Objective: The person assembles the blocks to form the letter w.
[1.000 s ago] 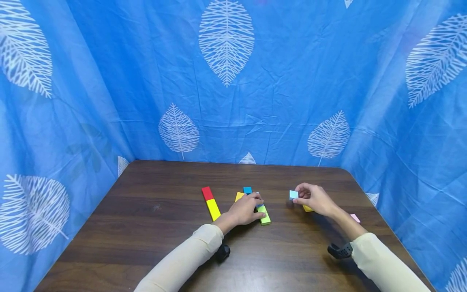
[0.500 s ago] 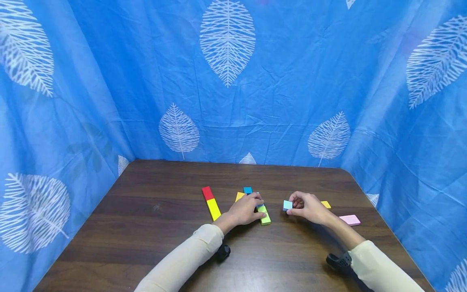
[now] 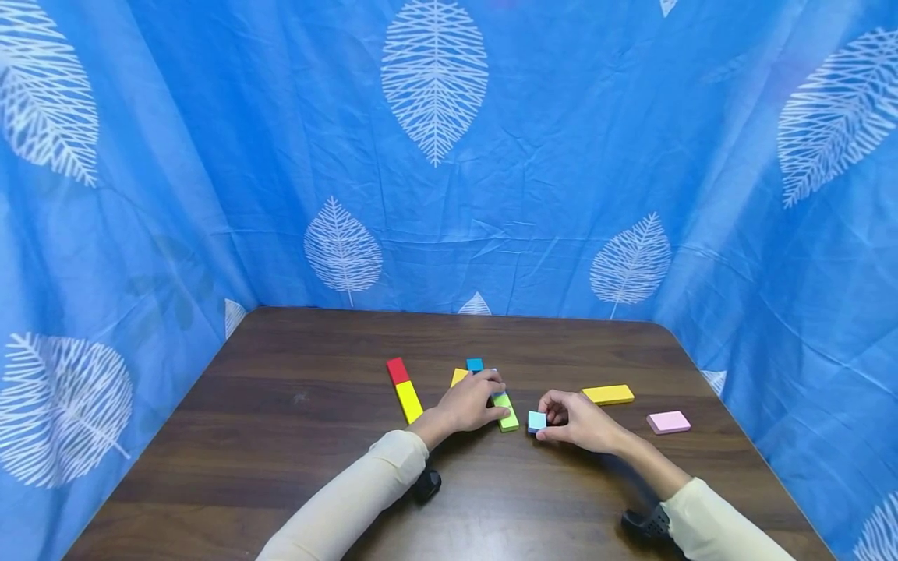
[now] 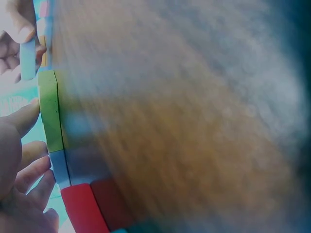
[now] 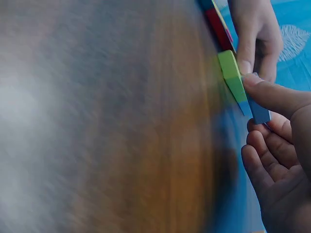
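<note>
My right hand [image 3: 578,421] pinches a small light-blue block [image 3: 536,421] between thumb and fingers, just right of the green block [image 3: 508,417]. In the right wrist view, the pinched block [image 5: 258,108] overlaps the green block's near end. My left hand [image 3: 466,403] rests over a row of blocks, thumb at the green block and fingers at a blue block [image 4: 60,167] beyond it. A red block [image 4: 83,208] adjoins that blue one in the left wrist view. The hand hides much of this group from the head view.
Left of the hands, a red block [image 3: 397,369] and a yellow block [image 3: 409,401] lie end to end. An orange-yellow block [image 3: 459,376] and a dark blue block [image 3: 475,365] show behind the left hand. Another yellow block [image 3: 608,394] and a pink block [image 3: 669,422] lie right.
My right hand has carried the light-blue block left and nearer to me, toward the green block. The yellow and pink blocks at right have come into view. My left hand stays put.
</note>
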A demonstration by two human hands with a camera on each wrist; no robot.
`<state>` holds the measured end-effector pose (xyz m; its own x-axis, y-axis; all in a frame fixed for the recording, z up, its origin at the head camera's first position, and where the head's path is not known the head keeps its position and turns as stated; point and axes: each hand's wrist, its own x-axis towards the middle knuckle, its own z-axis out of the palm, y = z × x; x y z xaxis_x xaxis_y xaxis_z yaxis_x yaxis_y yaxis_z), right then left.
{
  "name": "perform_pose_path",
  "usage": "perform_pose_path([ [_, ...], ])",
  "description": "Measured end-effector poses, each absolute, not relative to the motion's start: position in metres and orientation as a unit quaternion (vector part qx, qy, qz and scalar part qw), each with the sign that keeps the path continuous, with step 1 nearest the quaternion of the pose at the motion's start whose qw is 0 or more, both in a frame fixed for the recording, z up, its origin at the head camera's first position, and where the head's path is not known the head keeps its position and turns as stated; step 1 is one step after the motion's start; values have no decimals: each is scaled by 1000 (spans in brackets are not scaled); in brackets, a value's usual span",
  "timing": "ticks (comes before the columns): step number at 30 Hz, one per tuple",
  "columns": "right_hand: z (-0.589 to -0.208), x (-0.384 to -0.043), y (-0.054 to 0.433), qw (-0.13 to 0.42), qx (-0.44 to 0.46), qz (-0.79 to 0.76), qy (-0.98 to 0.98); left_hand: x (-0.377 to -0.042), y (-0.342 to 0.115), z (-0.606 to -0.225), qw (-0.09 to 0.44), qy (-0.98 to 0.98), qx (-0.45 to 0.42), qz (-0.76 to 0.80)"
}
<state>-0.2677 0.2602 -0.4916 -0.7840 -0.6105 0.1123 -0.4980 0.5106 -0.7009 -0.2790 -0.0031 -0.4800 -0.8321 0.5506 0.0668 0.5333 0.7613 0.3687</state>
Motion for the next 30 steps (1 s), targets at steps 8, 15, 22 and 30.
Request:
perform_pose_path([
  [8, -499, -256, 249, 78, -353, -350, 864, -277, -4, -481, 17, 937, 291, 194],
  [15, -500, -253, 243, 58, -353, -323, 876, -278, -4, -481, 15, 935, 295, 195],
  [22, -498, -251, 242, 57, -352, -311, 881, -279, -4, -481, 13, 935, 299, 191],
  [30, -499, -251, 241, 47, -359, -310, 879, -279, -5, -481, 11, 934, 302, 191],
])
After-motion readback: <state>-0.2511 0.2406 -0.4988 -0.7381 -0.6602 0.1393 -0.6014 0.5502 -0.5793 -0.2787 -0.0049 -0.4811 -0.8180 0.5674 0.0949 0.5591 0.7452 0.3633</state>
